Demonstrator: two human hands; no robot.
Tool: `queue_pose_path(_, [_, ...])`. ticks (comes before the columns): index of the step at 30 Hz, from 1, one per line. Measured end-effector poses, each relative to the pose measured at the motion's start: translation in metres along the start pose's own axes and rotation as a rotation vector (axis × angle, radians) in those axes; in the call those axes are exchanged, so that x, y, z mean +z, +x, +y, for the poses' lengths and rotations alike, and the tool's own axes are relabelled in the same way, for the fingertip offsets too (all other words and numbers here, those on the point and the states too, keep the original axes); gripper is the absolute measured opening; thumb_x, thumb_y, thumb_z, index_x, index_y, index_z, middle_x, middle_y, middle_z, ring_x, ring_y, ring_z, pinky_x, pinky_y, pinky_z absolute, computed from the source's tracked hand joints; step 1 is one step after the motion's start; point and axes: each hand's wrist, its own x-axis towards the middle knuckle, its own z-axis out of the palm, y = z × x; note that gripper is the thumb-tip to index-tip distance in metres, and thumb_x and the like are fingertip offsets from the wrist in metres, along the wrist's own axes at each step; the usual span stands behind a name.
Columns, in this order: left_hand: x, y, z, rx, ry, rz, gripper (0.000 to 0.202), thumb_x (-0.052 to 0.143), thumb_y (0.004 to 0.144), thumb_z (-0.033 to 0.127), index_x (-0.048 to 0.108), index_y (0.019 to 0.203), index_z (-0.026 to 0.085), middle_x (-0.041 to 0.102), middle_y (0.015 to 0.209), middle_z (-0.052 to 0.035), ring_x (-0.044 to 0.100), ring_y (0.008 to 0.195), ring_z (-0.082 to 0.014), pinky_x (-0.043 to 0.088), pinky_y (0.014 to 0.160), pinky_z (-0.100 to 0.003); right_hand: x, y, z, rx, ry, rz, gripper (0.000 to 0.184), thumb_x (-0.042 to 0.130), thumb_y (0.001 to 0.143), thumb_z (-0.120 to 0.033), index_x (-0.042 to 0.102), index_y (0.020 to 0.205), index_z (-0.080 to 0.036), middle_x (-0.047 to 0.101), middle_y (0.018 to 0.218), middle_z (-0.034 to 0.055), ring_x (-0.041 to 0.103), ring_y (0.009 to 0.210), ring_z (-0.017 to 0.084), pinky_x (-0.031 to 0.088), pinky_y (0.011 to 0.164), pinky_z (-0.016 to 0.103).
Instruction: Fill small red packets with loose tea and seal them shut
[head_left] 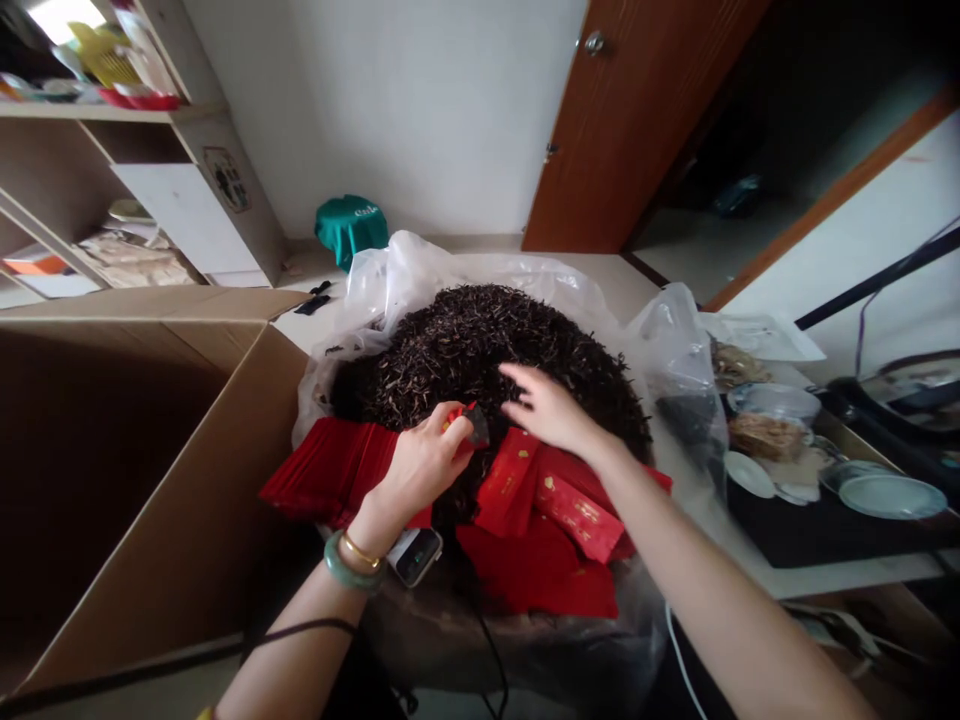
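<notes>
Loose dark dried tea leaves lie heaped in a clear plastic bag. My left hand is closed around a small red packet, whose greyish inner side faces the heap. Over the leaves, my right hand has its fingers spread, slightly blurred, with nothing visible in them. A fanned stack of red packets lies left of my left wrist. More red packets with gold print rest below my right hand. Under my left wrist sits a small digital scale, partly covered.
A large open cardboard box stands at the left. On the right, a dark tray carries plastic lids and a tub. Behind are a teal bag-covered object, a wooden door and a shelf unit. Cables hang in front.
</notes>
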Motion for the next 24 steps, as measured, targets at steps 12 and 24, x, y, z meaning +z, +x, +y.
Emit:
queue_pose_path(12, [-0.006, -0.003, 0.001, 0.029, -0.057, 0.051, 0.028, 0.066, 0.081, 0.028, 0.052, 0.103, 0.020, 0.061, 0.119, -0.0076, 0.068, 0.089, -0.0187, 0.054, 0.061, -0.024, 0.041, 0.009, -0.032, 0.054, -0.720, -0.409, 0.069, 0.079, 0.059, -0.024, 0.055, 0.124, -0.022, 0.047, 0.124, 0.0166, 0.047, 0.114, 0.037, 0.048, 0.085, 0.046])
queue_pose_path(24, [0.001, 0.000, -0.001, -0.024, -0.076, 0.026, 0.023, 0.065, 0.080, 0.023, 0.050, 0.096, 0.020, 0.063, 0.110, -0.0056, 0.067, 0.082, -0.0168, 0.051, 0.060, -0.024, 0.034, 0.032, -0.015, -0.062, -0.641, -0.419, 0.042, 0.074, 0.061, -0.016, 0.065, 0.102, -0.017, 0.061, 0.102, 0.0089, 0.058, 0.092, 0.024, 0.044, 0.080, 0.030])
